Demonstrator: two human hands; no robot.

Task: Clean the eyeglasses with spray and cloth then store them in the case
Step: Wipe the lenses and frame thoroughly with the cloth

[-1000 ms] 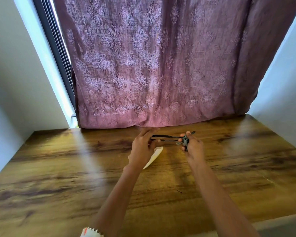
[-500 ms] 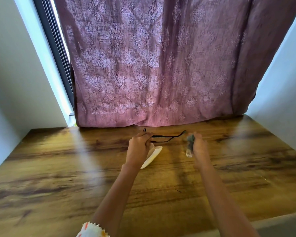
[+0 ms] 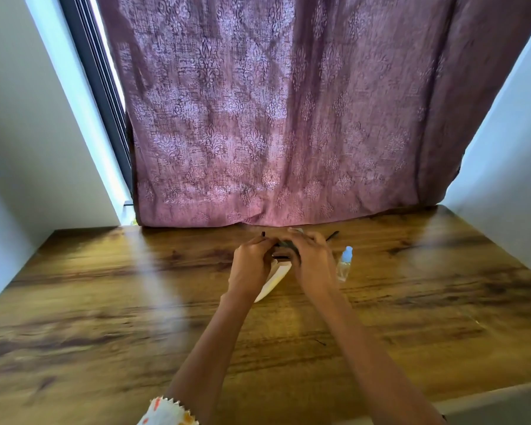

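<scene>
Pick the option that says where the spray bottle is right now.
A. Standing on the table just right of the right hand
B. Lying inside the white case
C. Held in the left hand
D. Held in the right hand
A: the spray bottle stands on the table beside the right hand, with neither hand gripping it.

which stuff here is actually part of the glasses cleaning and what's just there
Part of the job:
- eyeglasses, held in both hands
- left hand
- right hand
- grey cloth, pinched in the right hand
- spray bottle, standing on the table
- white case, under the hands

Just there:
- curtain
- wooden table
- window frame
</scene>
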